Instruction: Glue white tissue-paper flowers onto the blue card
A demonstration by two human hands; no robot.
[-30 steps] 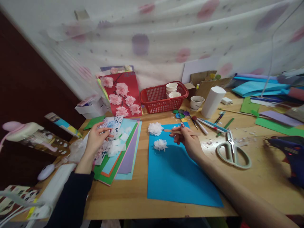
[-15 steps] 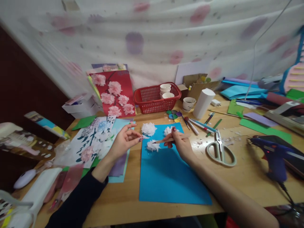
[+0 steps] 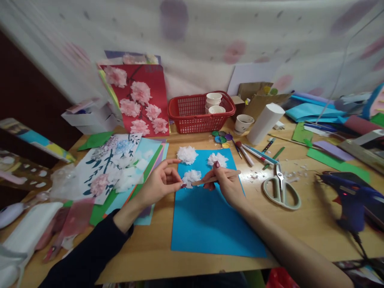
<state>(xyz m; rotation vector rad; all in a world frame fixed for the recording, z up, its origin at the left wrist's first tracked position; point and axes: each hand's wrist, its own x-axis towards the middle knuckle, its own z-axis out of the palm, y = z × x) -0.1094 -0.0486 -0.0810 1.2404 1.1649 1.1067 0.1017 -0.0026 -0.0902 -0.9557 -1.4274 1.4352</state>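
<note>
A blue sheet of paper (image 3: 210, 224) lies on the table and carries three ruffled white paper flowers. One white flower (image 3: 187, 155) is at the sheet's upper left, and a second flower (image 3: 217, 159) sits at upper right, partly behind my right thumb. My left hand (image 3: 160, 179) pinches a small white petal at the left edge of the lowest flower (image 3: 192, 177); the fingertips mostly hide it. In my right hand (image 3: 225, 182) is a slim tan stick-like tool (image 3: 231, 175), its tip touching or just over that flower's lower side.
Scissors (image 3: 280, 188) and a blue glue gun (image 3: 345, 196) lie to the right. Behind are a red basket (image 3: 195, 124) with paper cups, another cup (image 3: 243, 124) and a white roll (image 3: 265, 124). Coloured papers (image 3: 147, 160) and a flower picture (image 3: 100, 168) spread at left.
My left hand has brought the petal down and right to the lowest flower. The tan tool stays in my right hand near that flower. The view has tilted downward.
</note>
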